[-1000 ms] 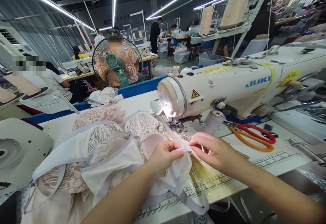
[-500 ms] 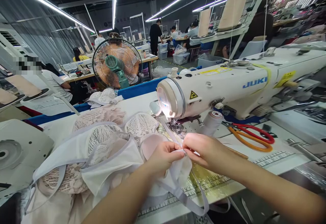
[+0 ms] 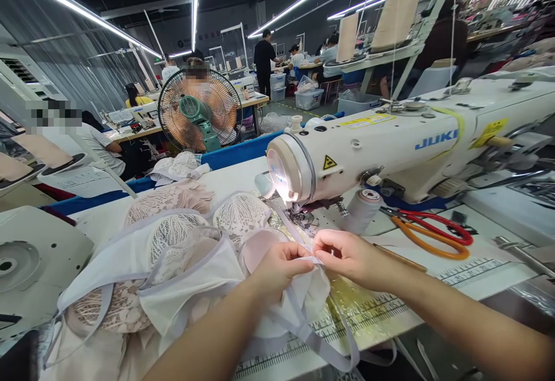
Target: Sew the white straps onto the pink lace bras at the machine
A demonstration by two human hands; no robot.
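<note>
Pinching tight in the head view: the left hand (image 3: 280,266) has thumb and fingers closed on the white bra (image 3: 318,288), just below and right of frame centre; the right hand (image 3: 349,258) nips its edge right alongside. A strap (image 3: 319,346) loops low, machine (image 3: 368,150) above, scissors (image 3: 433,239) at right on the worktop (image 3: 232,177).

Pretty clearly a garment factory's sewing floor — a big JUKI sewing machine (image 3: 377,150) sits at 3 o'clock, with a heap of lacy bras (image 3: 173,235) at 8. There's a person in black (image 3: 262,60) standing at 12, another workstation (image 3: 255,99) near 11, big beige thread cones (image 3: 348,39) around 1 — and long tube lights (image 3: 195,5) overhead toward 11.
</note>
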